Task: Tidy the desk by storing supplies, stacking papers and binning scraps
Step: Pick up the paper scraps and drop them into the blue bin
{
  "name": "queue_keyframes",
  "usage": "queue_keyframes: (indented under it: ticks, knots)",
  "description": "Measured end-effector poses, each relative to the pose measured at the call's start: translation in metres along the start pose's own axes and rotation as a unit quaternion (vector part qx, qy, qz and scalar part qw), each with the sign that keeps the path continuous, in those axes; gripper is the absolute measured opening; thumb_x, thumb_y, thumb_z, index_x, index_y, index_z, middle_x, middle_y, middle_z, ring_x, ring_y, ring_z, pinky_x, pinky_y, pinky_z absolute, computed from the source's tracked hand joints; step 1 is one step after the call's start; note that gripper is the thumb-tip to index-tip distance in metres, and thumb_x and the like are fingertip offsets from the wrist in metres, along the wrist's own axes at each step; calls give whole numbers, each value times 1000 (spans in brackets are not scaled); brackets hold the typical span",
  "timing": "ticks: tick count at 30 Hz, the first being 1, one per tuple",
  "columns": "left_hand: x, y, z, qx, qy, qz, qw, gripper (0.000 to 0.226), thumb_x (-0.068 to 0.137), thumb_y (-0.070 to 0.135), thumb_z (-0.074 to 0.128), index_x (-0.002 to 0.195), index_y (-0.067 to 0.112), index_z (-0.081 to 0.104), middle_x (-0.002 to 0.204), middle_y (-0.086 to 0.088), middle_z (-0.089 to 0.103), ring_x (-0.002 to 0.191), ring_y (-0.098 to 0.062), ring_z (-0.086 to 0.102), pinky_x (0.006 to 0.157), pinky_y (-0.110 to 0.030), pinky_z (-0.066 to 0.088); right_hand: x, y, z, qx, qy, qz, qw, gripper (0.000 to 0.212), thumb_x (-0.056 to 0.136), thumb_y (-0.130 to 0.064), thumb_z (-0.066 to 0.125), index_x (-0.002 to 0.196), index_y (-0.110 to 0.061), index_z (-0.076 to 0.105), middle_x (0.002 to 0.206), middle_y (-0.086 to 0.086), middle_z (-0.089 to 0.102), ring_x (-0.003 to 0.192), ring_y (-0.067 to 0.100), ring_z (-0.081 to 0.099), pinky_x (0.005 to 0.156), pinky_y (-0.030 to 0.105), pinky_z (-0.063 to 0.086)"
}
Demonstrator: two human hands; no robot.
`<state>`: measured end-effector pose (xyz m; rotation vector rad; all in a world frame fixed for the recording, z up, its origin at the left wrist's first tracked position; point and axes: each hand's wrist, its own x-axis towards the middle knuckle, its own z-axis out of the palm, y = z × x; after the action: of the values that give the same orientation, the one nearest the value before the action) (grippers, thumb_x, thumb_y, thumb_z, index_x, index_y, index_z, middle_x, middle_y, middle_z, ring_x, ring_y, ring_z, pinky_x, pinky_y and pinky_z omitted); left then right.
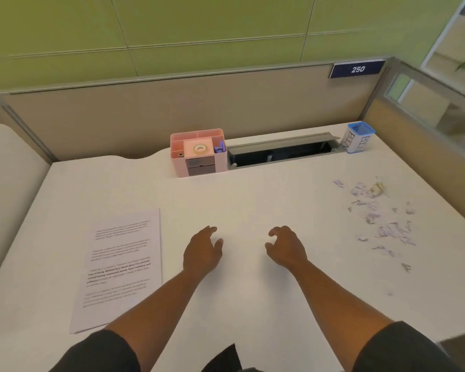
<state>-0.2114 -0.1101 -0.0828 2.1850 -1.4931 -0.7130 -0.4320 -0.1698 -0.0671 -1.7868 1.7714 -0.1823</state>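
Loosely curled, both hands, left hand [202, 251] and right hand [286, 248], hover empty above the desk [253, 200].

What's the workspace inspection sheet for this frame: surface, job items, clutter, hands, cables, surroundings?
Surface: white desk.
Job items: paper stack near left; pink organizer at back holds tape roll; bin back right.
Clutter: paper scraps scattered right, outside the bin.
Hands: left hand and right hand hold nothing, fingers loosely curled.
Cables: cable tray lid open; contents unclear.
Surroundings: beige partition, sign 250.
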Motion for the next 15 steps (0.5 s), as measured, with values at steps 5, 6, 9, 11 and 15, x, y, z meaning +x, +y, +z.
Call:
queue_keyframes:
  ticks: [5, 6, 9, 11, 15]
  knots:
    - [11, 61, 44, 27, -24, 33, 999, 48, 102, 37, 50, 147, 24, 45, 156, 7, 41, 145, -14, 35, 115, -28, 29, 13, 56, -40, -13, 22, 8, 1000, 36, 88, -29, 55, 123, -23, 54, 125, -2, 49, 117, 15, 50, 90, 31, 44]
    - [14, 74, 53, 28, -27, 35, 999, 48, 102, 36, 50, 147, 24, 45, 156, 7, 41, 145, -14, 35, 115, -29, 30, 17, 68, -49, -15, 26, 7, 1000, 36, 88, -29, 55, 123, -23, 54, 125, -2, 49, 117, 16, 50, 90, 31, 44]
    - [23, 112, 84, 32, -36, 44, 998, 48, 102, 37, 50, 147, 24, 45, 156, 7, 41, 144, -14, 35, 115, -29, 30, 30, 99, -76, -20, 27, 1, 999, 35, 88, -30, 55, 122, -23, 54, 125, -1, 48, 117, 16, 50, 91, 32, 45]
    - [29, 138, 103, 31, -43, 44, 998, 48, 102, 38, 49, 147, 26, 45, 156, 8, 40, 145, -14, 35, 115, -29, 30, 42, 119, -95, -25, 27, -6, 999, 34, 89, -31, 55, 122, -23, 54, 125, -1, 48, 116, 16, 51, 92, 32, 45]
    - [44, 186, 138, 27, -54, 43, 997, 48, 102, 38, 49, 148, 26, 45, 157, 8, 39, 145, -13, 34, 115, -29, 29, 69, 154, -134, -39, 32, -26, 998, 31, 91, -32, 54, 121, -23, 55, 126, -1, 49, 118, 16, 50, 95, 33, 45]
